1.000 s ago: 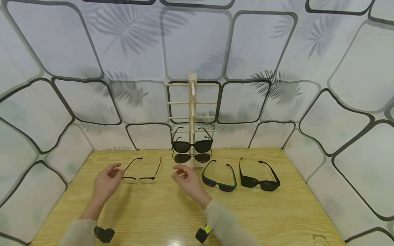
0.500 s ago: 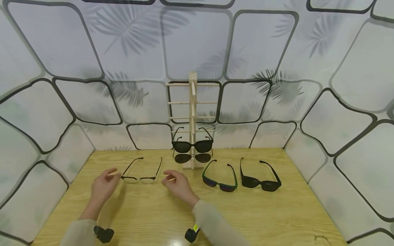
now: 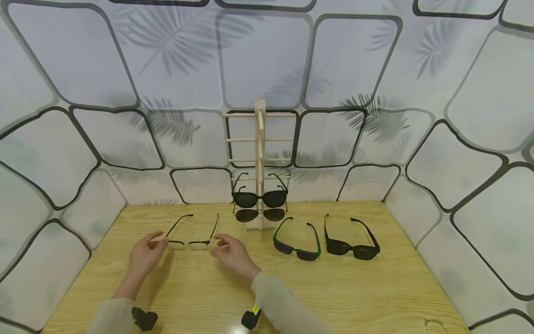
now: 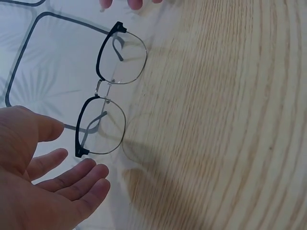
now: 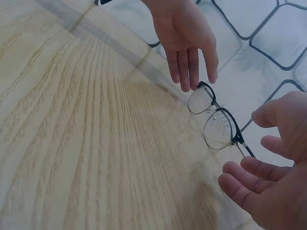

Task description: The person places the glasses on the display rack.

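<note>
On the tbl's (image 3: 200,290) L side, L hand (image 3: 146,255) has thumb & fingers apart, nothing held; tips right by the L hinge of the eyeglasses (image 3: 186,243), can't tell if touching. Eyeglasses sit on the tbl btwn both hands, front's long axis running L–R from one hand's fingers to the other's, temples unfolded & pointing back to the wall (image 3: 204,185); L hand looks a bit nearer. Blk upper rims, thin metal lower rims, clear lenses, silvery bridge. Then R hand (image 3: 235,257), thumb & fingers also apart, holding nothing, just beside the R hinge. Next, wooden rack (image 3: 260,139) w/ upper sunglasses (image 3: 247,200) & lower sunglasses (image 3: 247,215), both dark; then green-framed sunglasses (image 3: 296,251) & blk sunglasses (image 3: 352,248), unfolded on tbl
</note>
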`<state>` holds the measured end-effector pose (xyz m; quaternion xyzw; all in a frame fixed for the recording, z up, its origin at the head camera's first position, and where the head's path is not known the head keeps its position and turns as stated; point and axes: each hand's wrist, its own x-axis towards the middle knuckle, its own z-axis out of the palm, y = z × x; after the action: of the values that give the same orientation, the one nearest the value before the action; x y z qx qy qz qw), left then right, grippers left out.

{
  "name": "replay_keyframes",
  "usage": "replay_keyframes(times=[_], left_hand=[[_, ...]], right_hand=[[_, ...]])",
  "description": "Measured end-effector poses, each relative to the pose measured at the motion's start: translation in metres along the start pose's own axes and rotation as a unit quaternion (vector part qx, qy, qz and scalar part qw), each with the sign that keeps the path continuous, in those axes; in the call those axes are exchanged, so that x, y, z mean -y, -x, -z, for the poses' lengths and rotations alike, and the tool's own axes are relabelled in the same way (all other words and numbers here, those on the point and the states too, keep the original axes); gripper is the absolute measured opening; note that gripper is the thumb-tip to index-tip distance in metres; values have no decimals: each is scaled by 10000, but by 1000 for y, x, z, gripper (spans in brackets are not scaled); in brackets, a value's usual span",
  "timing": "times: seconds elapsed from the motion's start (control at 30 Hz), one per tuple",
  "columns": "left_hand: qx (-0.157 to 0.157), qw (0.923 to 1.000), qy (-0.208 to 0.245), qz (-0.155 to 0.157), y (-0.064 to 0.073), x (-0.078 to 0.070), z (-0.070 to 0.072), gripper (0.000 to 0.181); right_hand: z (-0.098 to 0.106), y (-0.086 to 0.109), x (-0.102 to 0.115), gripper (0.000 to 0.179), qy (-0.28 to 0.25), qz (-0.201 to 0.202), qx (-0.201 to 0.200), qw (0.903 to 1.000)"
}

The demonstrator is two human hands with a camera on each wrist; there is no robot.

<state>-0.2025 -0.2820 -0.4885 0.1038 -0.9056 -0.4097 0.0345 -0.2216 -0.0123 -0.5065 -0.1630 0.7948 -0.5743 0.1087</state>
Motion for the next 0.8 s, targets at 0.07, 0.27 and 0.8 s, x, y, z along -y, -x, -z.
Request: replay_keyframes(times=[0.07,0.27,0.8], left_hand=[[4,10000,-42,-17,0,-1,-1,55],[67,9999,-66,-62,1,-1,-2,54],[77,9999,-110,41,-5,1,-10,50]], right_hand=[[-2,-1,-1,48,-2,-27,16,10000],[-7,-3,-6,49,-13,-186,33,9998],[-16,-8,-7,50,-61,-202,2,9998]])
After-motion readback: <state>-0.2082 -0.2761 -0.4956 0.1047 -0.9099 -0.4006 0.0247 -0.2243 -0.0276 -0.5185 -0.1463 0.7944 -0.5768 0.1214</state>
